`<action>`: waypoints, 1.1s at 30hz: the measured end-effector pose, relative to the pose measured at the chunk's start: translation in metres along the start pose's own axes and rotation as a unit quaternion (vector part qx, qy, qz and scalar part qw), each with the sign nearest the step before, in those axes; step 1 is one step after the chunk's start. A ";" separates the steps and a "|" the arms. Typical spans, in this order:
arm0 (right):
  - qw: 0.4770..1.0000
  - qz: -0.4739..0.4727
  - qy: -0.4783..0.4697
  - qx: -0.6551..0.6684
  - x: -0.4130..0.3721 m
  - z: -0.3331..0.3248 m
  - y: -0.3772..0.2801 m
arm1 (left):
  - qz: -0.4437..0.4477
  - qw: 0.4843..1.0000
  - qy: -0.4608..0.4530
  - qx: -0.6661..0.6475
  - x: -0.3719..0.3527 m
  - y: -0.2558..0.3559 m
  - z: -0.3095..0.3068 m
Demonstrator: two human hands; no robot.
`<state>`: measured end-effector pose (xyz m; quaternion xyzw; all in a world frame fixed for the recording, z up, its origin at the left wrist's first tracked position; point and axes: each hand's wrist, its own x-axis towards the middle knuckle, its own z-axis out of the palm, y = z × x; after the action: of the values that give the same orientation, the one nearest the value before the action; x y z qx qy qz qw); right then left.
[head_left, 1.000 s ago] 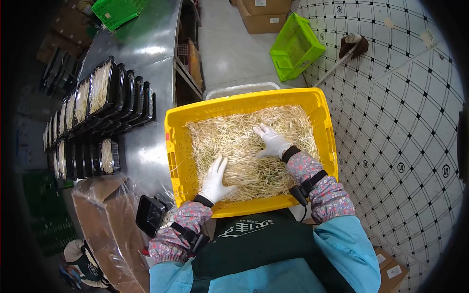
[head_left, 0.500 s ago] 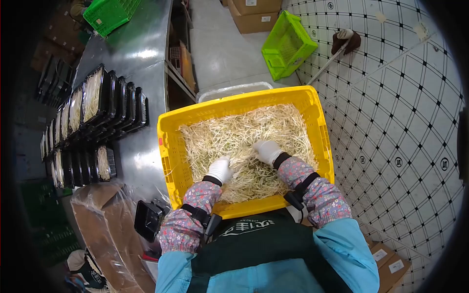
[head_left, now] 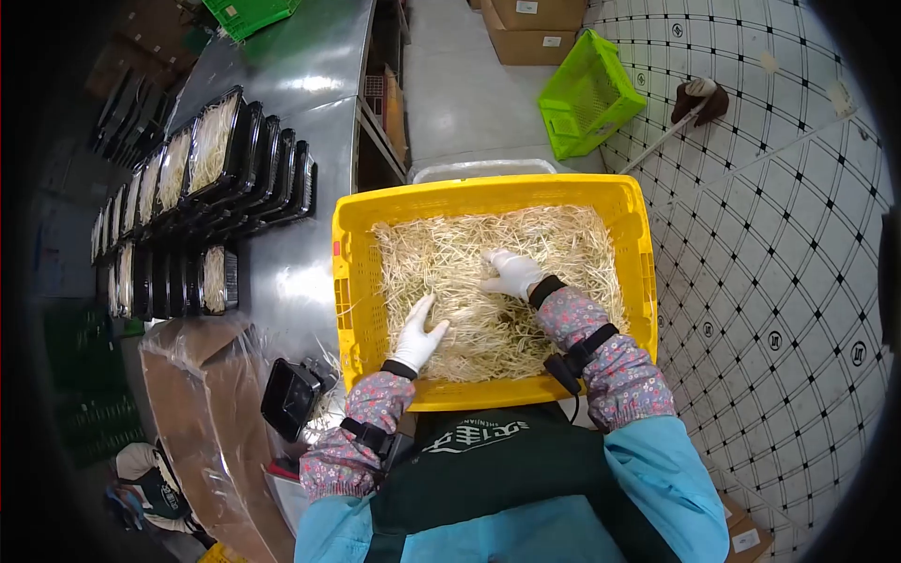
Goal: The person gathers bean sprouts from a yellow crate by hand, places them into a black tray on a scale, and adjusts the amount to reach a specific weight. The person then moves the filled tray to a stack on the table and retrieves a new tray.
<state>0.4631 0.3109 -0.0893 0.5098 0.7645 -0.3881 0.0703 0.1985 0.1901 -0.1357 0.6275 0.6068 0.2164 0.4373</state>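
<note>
A yellow plastic crate [head_left: 488, 188] in front of me is filled with pale bean sprouts [head_left: 450, 244]. My left hand [head_left: 419, 336], in a white glove, rests over the sprouts near the crate's left side, its thumb and fingers spread. Further right and a little higher, my right hand [head_left: 513, 274] touches the top of the sprouts with its gloved fingers apart. Neither hand grips a clump that I can see. Between them the sprouts form a loose heap, with a darker hollow just below the right hand.
Stacked black trays of sprouts [head_left: 214, 150] stand on the steel table [head_left: 305, 244] at left. A black tray [head_left: 289, 399] lies beside brown cardboard [head_left: 221, 422]. Green crates [head_left: 591, 98] and cardboard boxes [head_left: 535, 38] are beyond. Another person [head_left: 160, 483] is at lower left.
My left hand has opened, its fingers spreading away from the sprouts. The right hand's fingers have also opened out. The whole view has shifted, so the crate appears further right.
</note>
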 end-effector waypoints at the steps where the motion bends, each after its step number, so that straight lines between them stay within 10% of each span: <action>1: 1.000 0.005 0.014 -0.001 0.001 -0.003 -0.002 | -0.033 0.999 0.020 -0.028 -0.010 -0.007 -0.003; 5: 0.982 -0.061 0.172 -0.040 0.036 0.037 0.000 | -0.230 0.955 0.044 -0.183 -0.023 -0.034 0.012; 10: 0.996 -0.037 -0.052 -0.055 -0.007 0.053 -0.066 | -0.317 0.863 0.027 -0.393 -0.025 -0.003 0.015; 17: 0.968 -0.104 0.057 -0.220 -0.066 0.087 -0.093 | -0.112 0.971 -0.017 -0.211 -0.061 0.003 -0.005; 21: 0.964 -0.058 0.037 -0.258 -0.060 0.103 -0.111 | 0.133 0.972 0.189 0.032 -0.073 0.078 -0.079; 24: 0.961 -0.035 0.047 -0.271 -0.047 0.111 -0.106 | 0.110 0.938 0.295 0.146 -0.059 0.075 -0.118; 30: 0.986 0.000 0.017 -0.166 -0.008 0.057 -0.066 | 0.109 0.938 0.087 0.318 -0.054 0.046 -0.091; 33: 0.985 0.041 0.024 -0.163 -0.003 0.056 -0.062 | 0.186 0.979 -0.022 0.082 -0.072 0.031 -0.060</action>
<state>0.3968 0.2603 -0.0939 0.5319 0.7973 -0.2426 0.1502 0.1565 0.1423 -0.0603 0.7678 0.4853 0.2293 0.3500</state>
